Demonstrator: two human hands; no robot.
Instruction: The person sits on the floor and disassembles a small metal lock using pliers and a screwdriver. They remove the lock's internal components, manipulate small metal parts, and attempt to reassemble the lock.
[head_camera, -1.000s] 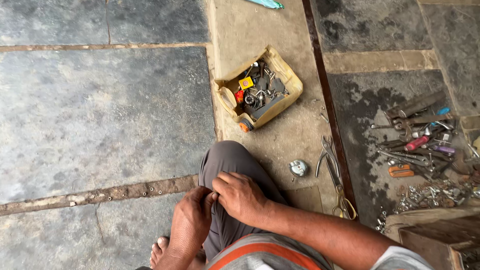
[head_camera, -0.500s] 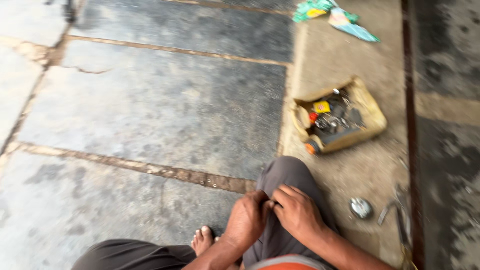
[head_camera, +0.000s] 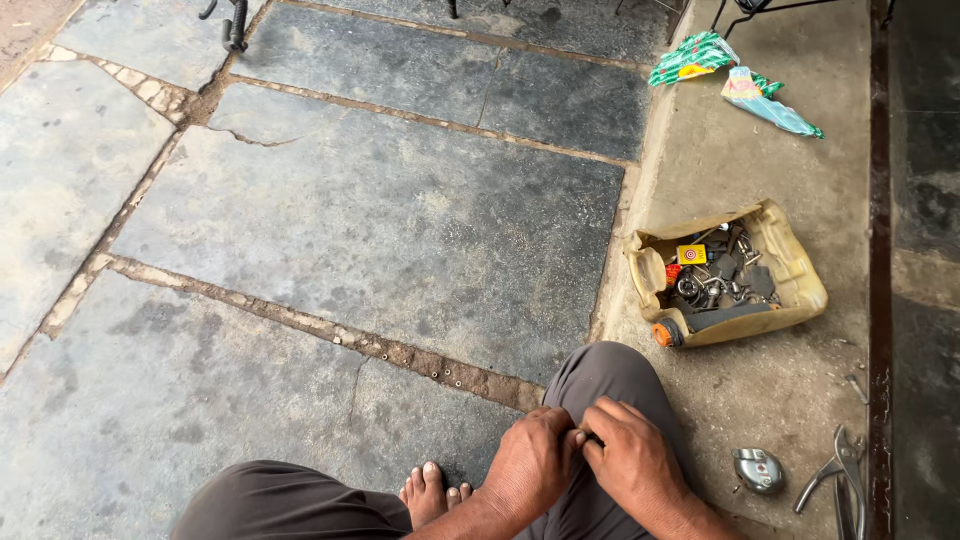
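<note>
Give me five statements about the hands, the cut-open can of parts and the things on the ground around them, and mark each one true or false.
1. Both hands meet on the knee. True: the left hand and right hand touch at the fingertips on the grey trouser cloth.
2. The cut-open yellow can is empty. False: it holds small metal parts.
3. The can's orange cap points toward the person. True.
4. The pliers lie inside the can. False: they lie on the ground at the lower right, beside a small round metal piece.
5. The crumpled wrappers lie by the bare foot. False: they lie far off, beyond the can.
</note>
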